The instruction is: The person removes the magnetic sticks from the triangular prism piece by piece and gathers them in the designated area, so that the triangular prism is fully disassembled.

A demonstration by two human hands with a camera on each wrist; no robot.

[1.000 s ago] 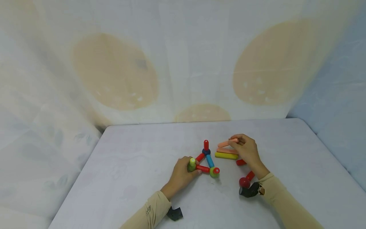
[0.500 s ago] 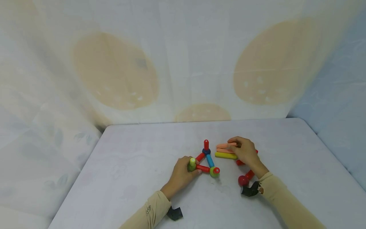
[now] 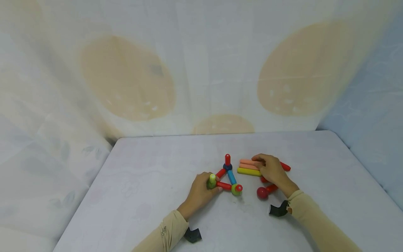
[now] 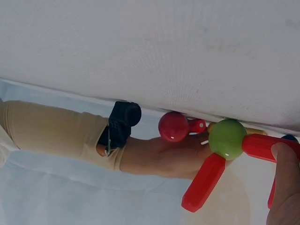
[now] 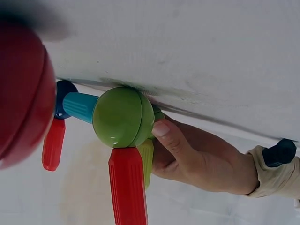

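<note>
On the white table (image 3: pixel 141 175) lies a triangle of red and blue sticks (image 3: pixel 231 177) joined by balls. My left hand (image 3: pixel 211 186) grips its near-left corner, a light green upright piece (image 3: pixel 212 181). In the right wrist view a green ball (image 5: pixel 123 117) with a red stick (image 5: pixel 127 187) fills the middle, and the left hand (image 5: pixel 197 154) is behind it. My right hand (image 3: pixel 259 162) rests on a small pile, fingers curled on the end of a salmon stick (image 3: pixel 248 162) above a yellow stick (image 3: pixel 248 171).
A red ball on a red stick (image 3: pixel 262 193) lies just in front of the right hand, and another red stick (image 3: pixel 285 166) pokes out behind it. Cloth walls (image 3: pixel 201 70) close the table's back and sides. Black wrist straps (image 3: pixel 278 210) sit on both sleeves.
The right hand has lowered the salmon stick from the air onto the pile. The red ball with its stick has swung left, and a red stick now shows to the right of the hand.
</note>
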